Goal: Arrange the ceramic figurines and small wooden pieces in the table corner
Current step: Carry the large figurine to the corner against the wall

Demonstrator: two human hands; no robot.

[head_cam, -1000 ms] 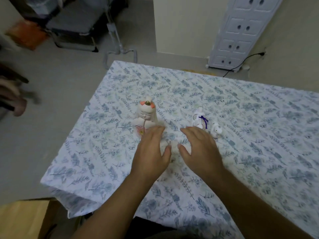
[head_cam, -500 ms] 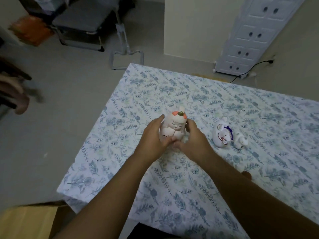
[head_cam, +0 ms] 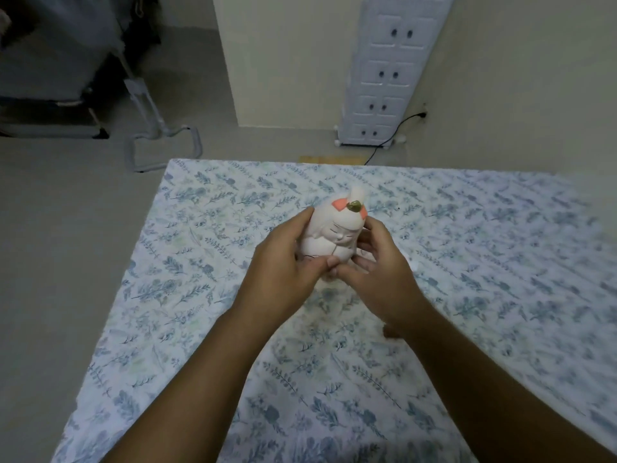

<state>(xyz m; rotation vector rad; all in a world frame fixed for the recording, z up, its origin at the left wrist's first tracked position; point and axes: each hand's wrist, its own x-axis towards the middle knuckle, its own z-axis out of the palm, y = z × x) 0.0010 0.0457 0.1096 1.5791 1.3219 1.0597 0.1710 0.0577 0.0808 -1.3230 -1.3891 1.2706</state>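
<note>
- Your left hand (head_cam: 283,262) and your right hand (head_cam: 377,265) clasp the ceramic figurine (head_cam: 334,235) together; the left one wraps its left side, the right one its right side; the two thumbs meet in front, low on its body.
- The figurine stands between your palms, upright and a little tilted, with orange marks on its head; whether its base touches the floral tablecloth (head_cam: 200,295) under your hands, you cannot tell.

Table (head_cam: 200,329) under blue floral cloth (head_cam: 484,262); small brown piece (head_cam: 390,332) lying beside right forearm.
</note>
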